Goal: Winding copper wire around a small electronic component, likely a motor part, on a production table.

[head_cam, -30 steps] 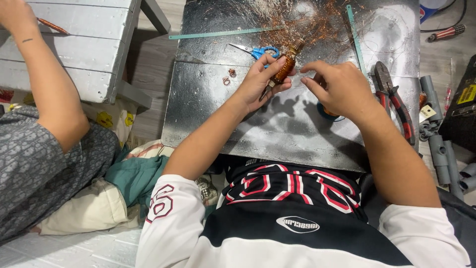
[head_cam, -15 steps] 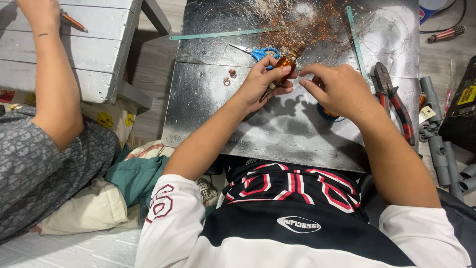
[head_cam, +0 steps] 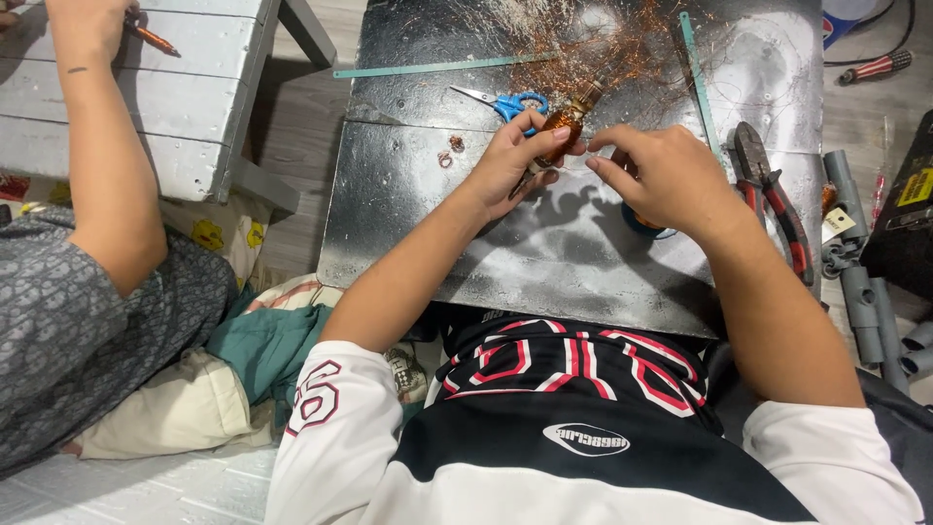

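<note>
My left hand (head_cam: 513, 156) grips a small copper-wound coil (head_cam: 569, 117) above a dark metal sheet (head_cam: 544, 243). My right hand (head_cam: 661, 175) is close beside it on the right, fingers pinched near the coil's lower end, apparently on a thin wire that is too fine to see. A tangle of loose copper wire (head_cam: 612, 49) lies on the sheet just behind the coil. Blue-handled scissors (head_cam: 505, 102) rest to the left of the coil.
Red-handled pliers (head_cam: 773, 199) lie at the sheet's right edge, with grey pipe pieces (head_cam: 860, 282) beyond. Two green strips (head_cam: 437, 68) lie across the sheet. At the left, another person's arm (head_cam: 107, 165) reaches onto a white slatted bench (head_cam: 194, 107) holding an orange pencil (head_cam: 151, 37).
Both of my hands stay at the coil, which has tilted slightly in my left fingers. The other person's hand has shifted a little on the white bench.
</note>
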